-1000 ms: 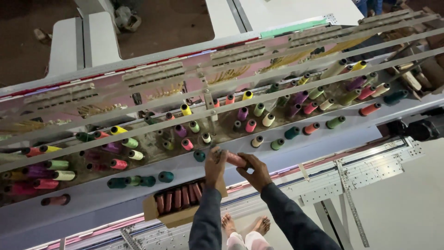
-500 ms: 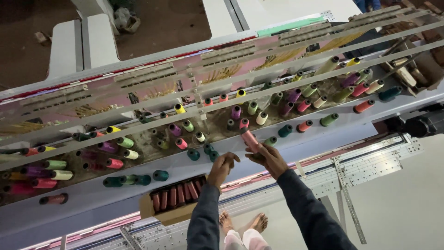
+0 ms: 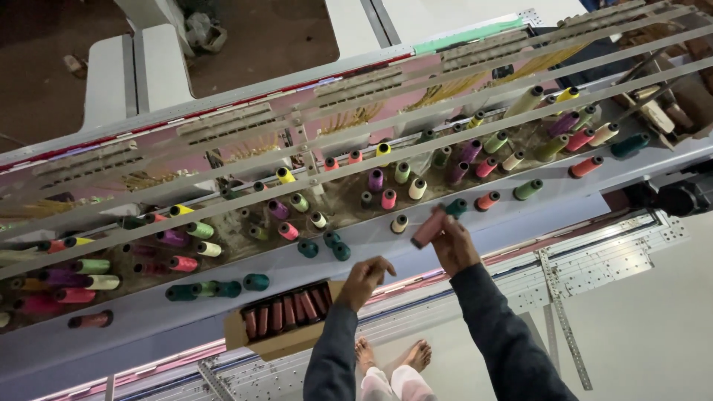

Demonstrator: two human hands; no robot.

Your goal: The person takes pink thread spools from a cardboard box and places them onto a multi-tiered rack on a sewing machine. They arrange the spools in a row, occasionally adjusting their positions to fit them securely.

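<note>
Fingers: right hand [image 3: 454, 245] is gripping a pink thread spool [image 3: 428, 227]; left hand [image 3: 364, 280] is loosely curled, holding nothing.
Handling: spool is judged light, rigid; best gripped mid-body.
Place: being held over the spool rack's [image 3: 475, 223] front edge.

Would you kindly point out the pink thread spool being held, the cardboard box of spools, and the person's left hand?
pink thread spool [image 3: 428, 227], head view, middle of its wound body.
cardboard box [image 3: 239, 338], head view, bare left end wall.
left hand [image 3: 365, 279], head view, back of the hand.
</note>
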